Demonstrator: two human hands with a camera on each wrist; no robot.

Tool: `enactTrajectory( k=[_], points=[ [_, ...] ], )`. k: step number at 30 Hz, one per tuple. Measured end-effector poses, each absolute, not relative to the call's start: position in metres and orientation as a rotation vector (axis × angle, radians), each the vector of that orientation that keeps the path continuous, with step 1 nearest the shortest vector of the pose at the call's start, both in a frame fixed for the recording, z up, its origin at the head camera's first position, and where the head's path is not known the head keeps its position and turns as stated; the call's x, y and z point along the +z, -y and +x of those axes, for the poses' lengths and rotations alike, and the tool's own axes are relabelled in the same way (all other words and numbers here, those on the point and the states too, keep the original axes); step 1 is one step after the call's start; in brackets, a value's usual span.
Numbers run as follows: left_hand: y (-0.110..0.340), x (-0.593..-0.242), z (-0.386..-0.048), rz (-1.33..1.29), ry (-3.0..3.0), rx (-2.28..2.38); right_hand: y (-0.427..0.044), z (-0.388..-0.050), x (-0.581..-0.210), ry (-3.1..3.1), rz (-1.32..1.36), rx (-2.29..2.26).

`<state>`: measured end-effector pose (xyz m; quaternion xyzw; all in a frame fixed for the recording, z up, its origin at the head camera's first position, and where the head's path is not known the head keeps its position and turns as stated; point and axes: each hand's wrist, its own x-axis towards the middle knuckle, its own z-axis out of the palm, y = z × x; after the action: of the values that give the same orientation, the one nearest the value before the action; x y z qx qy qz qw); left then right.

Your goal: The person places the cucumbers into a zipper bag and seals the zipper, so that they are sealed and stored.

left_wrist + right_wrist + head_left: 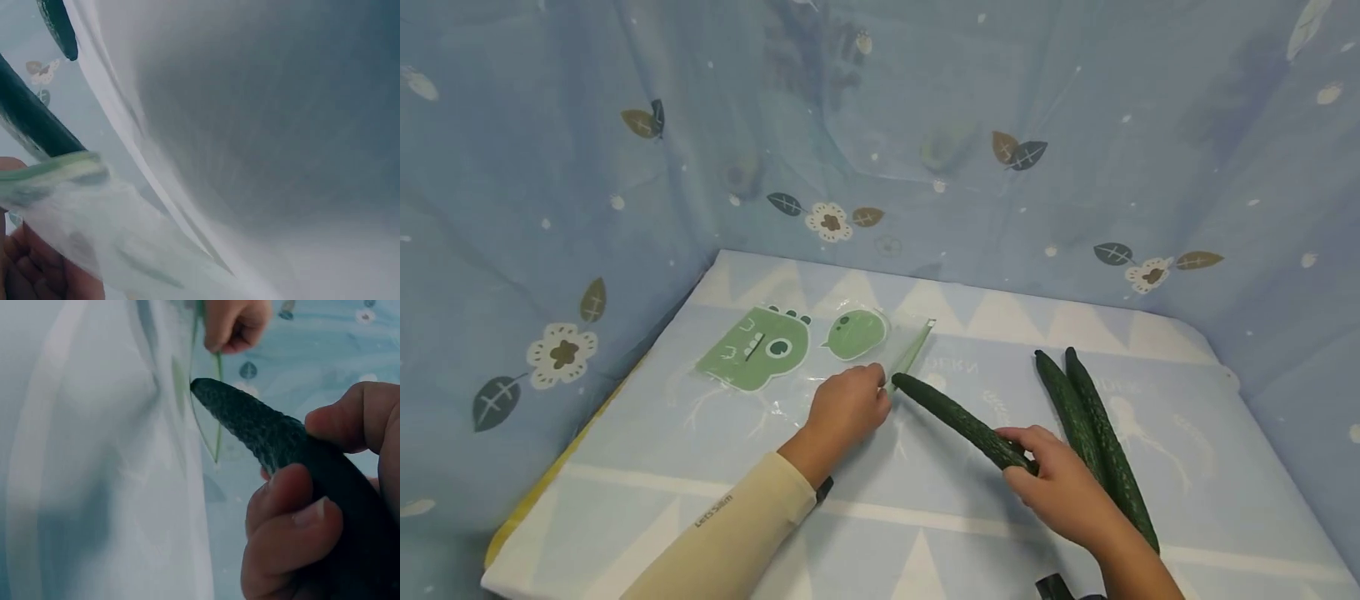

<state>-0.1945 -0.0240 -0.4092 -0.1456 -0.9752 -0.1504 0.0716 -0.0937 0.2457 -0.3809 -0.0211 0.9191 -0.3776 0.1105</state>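
Left hand (847, 406) pinches the bag (760, 358) by its rim while right hand (1060, 483) curls round a cucumber (957, 418), whose tip (at the narrow mouth) could snag should the rim sag.

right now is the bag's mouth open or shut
Open: in the right wrist view, the bag shows parted green edges, with the held cucumber pointing at the gap.

The table (1240, 500) has a pale blue cover (962, 567), on which white triangles and bands are printed. On its left half lies a transparent plastic bag (775, 350) with green cartoon prints, its mouth slightly raised. On the right half, two cucumbers (1108, 442) lie close together, side by side.
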Motion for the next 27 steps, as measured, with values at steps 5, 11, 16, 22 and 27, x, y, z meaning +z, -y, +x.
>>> enactTrajectory(
  k=[5,11,16,22,27],
  points=[
    [0.024,-0.41,-0.19,-0.586,2.876,-0.41,-0.227,-0.106,-0.39,-2.733,-0.182,-1.112],
    [0.025,-0.41,-0.182,-0.669,2.77,-0.393,-0.2,-0.126,-0.404,-2.743,-0.3,-1.165],
    [0.026,-0.405,-0.173,-0.772,2.695,-0.414,-0.175,-0.14,-0.414,-2.73,-0.457,-1.199],
    [0.028,-0.403,-0.161,-0.896,2.534,-0.466,-0.152,-0.152,-0.425,-2.782,-0.616,-1.177],
    [0.028,-0.404,-0.158,-0.932,2.375,-0.553,-0.137,-0.166,-0.431,-2.811,-0.709,-1.178]
  ],
)
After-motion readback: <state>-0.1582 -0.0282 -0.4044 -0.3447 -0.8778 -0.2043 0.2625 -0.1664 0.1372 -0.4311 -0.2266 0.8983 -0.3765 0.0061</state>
